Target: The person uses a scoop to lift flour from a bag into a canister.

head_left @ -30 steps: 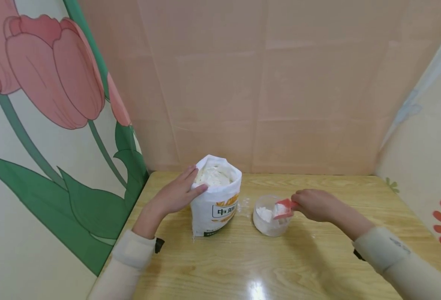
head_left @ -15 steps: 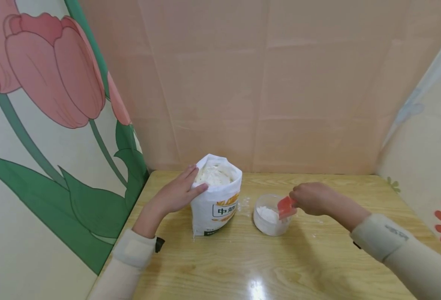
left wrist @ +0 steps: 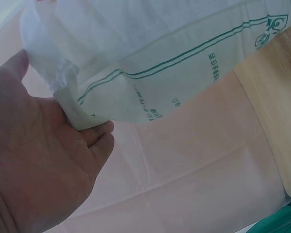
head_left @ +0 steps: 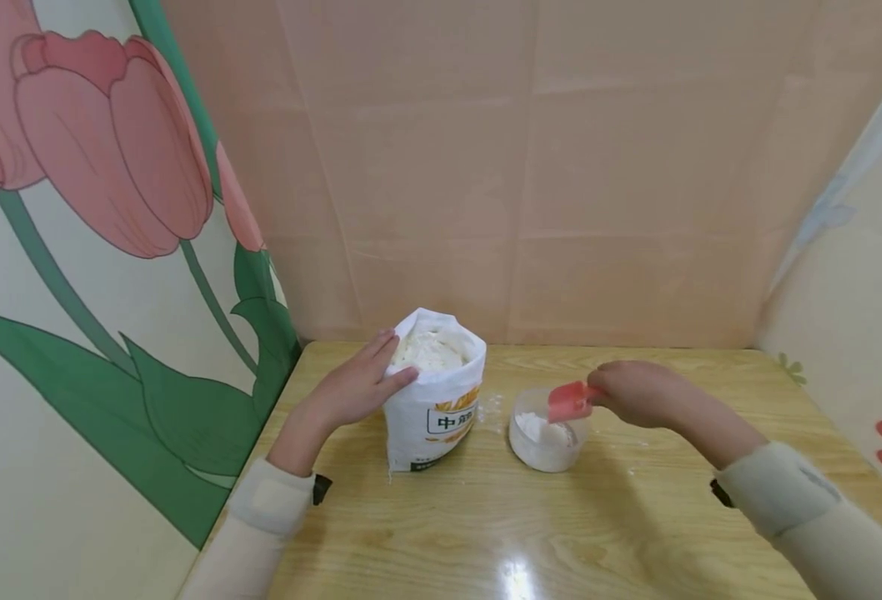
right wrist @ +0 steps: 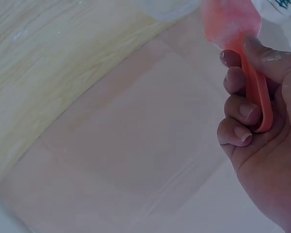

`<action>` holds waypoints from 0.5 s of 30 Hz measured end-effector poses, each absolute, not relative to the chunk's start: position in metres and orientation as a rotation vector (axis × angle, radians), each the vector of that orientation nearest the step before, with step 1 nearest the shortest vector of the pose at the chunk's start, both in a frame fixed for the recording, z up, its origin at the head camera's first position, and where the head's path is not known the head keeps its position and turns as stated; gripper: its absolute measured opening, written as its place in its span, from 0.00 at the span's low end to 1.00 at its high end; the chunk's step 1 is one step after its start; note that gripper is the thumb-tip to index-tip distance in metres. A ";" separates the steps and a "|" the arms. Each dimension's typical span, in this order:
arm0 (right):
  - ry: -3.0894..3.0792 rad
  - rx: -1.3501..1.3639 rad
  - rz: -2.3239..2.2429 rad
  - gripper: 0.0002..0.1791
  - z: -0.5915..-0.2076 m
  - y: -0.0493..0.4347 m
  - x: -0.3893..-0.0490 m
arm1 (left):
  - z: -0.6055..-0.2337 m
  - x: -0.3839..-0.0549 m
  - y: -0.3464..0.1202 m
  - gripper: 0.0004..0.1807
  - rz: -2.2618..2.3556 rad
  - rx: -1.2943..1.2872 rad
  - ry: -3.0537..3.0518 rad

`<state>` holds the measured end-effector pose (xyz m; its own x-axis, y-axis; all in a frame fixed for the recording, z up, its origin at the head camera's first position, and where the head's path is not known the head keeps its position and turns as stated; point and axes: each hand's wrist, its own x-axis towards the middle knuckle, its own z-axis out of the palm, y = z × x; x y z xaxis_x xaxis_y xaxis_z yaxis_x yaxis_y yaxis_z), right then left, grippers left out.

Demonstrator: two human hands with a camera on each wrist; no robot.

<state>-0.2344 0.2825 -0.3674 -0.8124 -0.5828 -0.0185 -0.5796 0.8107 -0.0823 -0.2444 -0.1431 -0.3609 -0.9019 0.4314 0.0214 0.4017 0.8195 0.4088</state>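
On the table stands a white flour bag (head_left: pixel 422 429), upright with its top open and full of flour (head_left: pixel 432 352). My left hand (head_left: pixel 351 390) holds the left side of its rim, thumb at the front; in the left wrist view the bag's edge (left wrist: pixel 94 104) lies between thumb and fingers. To the right is a clear round container (head_left: pixel 542 457) with some flour in the bottom. Over its right rim, my right hand (head_left: pixel 639 396) grips a red scoop (head_left: pixel 568 402) by the handle. A thin white film coats the scoop's head (right wrist: pixel 230 19) in the right wrist view.
Spilled flour (head_left: pixel 489 407) dusts the wooden table (head_left: pixel 411 533) between bag and container. A pinkish sheet (head_left: pixel 523 208) hangs along the table's back edge. Walls with painted flowers stand on the left and right.
The scoop has tipped, its flour has dropped into the container, and it has turned back and risen slightly above the rim. The left hand and bag have stayed in place.
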 end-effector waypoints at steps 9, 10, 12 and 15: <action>3.064 -0.969 -0.396 0.05 -0.369 0.293 -0.227 | -0.362 -0.245 -0.141 0.55 0.623 0.644 2.932; 3.082 -0.979 -0.414 0.05 -0.369 0.292 -0.226 | -0.362 -0.245 -0.141 0.55 0.625 0.647 2.932; 3.118 -0.972 -0.456 0.05 -0.370 0.291 -0.223 | -0.362 -0.244 -0.141 0.55 0.623 0.645 2.932; 3.173 -0.938 -0.499 0.09 -0.370 0.288 -0.219 | -0.362 -0.244 -0.142 0.56 0.625 0.643 2.935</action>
<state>-0.2193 0.2880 -0.3702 -0.8236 -0.4957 0.2754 -0.5564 0.8004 -0.2231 -0.2441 -0.1417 -0.3621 -0.9097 0.4151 0.0152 0.3853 0.8295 0.4043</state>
